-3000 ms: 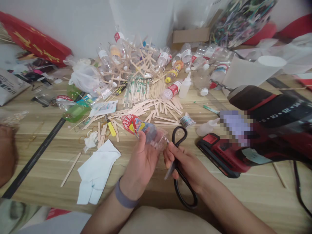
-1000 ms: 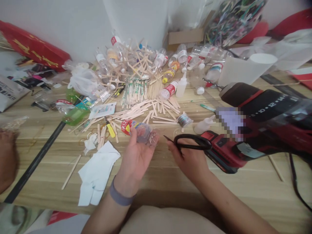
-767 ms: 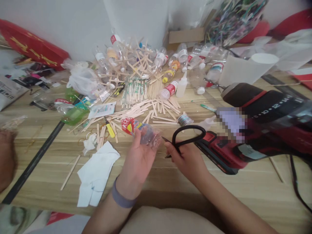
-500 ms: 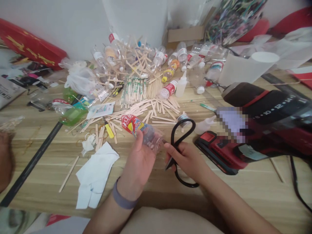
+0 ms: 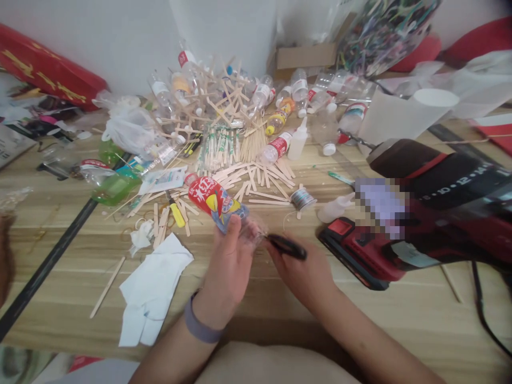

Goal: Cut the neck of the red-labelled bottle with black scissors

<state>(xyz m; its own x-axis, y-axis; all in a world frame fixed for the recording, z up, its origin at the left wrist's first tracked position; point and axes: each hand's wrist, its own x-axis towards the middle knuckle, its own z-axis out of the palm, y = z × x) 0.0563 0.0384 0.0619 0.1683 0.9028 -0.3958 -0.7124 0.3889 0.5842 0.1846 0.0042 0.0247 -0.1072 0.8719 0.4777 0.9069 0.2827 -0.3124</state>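
A clear plastic bottle (image 5: 214,200) with a red, yellow and blue label lies tilted in my left hand (image 5: 230,266), its neck pointing up and left, my thumb across its lower part. My right hand (image 5: 306,272) is closed round the black-handled scissors (image 5: 286,246), which are now seen edge-on. Their blades meet the bottle's bottom end, where the plastic looks crumpled; the exact spot is blurred. A wire spool (image 5: 303,198) stands beyond my right hand.
A large red and black power drill (image 5: 440,208) fills the right side. Wooden sticks (image 5: 272,184), bottles and a white squeeze bottle (image 5: 297,141) lie ahead. White paper (image 5: 158,290) is at left. Another person's hand (image 5: 6,256) shows at the left edge.
The scissors have turned from showing both open loops to edge-on, against the bottle's end. The bottle has shifted left and rolled, showing more of its label.
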